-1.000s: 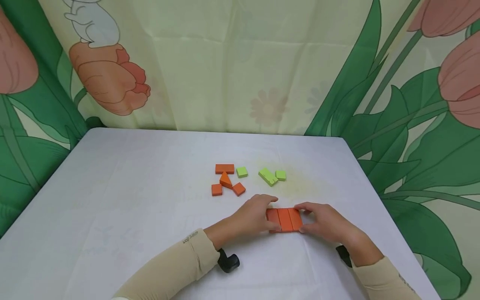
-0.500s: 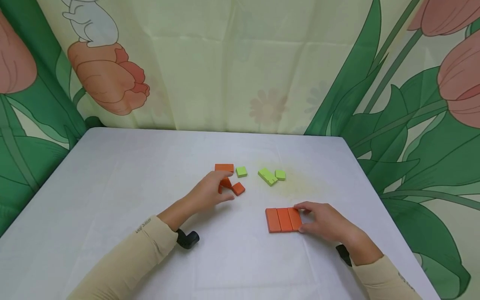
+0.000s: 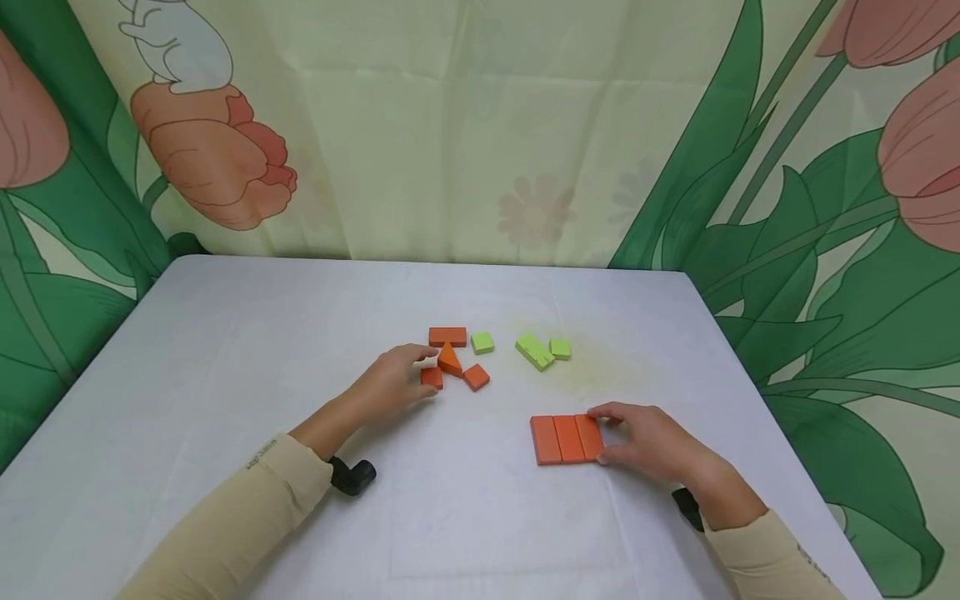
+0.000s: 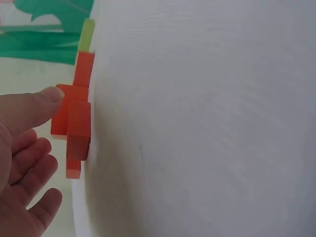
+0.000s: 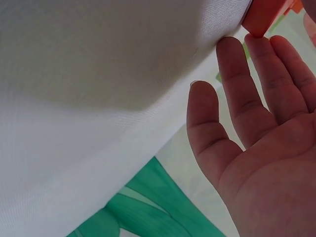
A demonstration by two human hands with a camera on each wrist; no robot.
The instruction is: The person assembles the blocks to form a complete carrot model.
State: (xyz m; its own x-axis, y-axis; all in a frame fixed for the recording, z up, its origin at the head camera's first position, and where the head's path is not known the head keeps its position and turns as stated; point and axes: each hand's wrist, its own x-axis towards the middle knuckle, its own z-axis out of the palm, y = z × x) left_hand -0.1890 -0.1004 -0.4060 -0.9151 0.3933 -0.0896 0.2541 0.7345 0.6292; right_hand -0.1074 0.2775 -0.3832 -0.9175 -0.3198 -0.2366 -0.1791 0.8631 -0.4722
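Note:
My left hand (image 3: 386, 381) is beside a loose group of orange blocks, thumb and index finger spread near a small square block (image 3: 431, 378). In the left wrist view its thumb (image 4: 34, 109) overlaps the blocks in sight, and the other fingers are loosely bent; contact is hard to tell. An orange triangular block (image 3: 449, 360) and another square block (image 3: 476, 377) lie just right of it. Three orange rectangular blocks (image 3: 557, 440) lie side by side, forming a panel. My right hand (image 3: 651, 442) pinches the rightmost one between index finger and thumb at its far and near ends.
An orange rectangular block (image 3: 447, 337) lies behind the triangle. Farther right are a green square block (image 3: 482, 342), a green oblong block (image 3: 535, 352) and a second green square (image 3: 560, 349). The white-covered table (image 3: 262, 350) ends at a printed curtain (image 3: 390, 142).
My left hand has left the orange panel, moved left and away to the loose orange blocks, then drawn back slightly leftward. My right hand has stayed at the panel's right edge.

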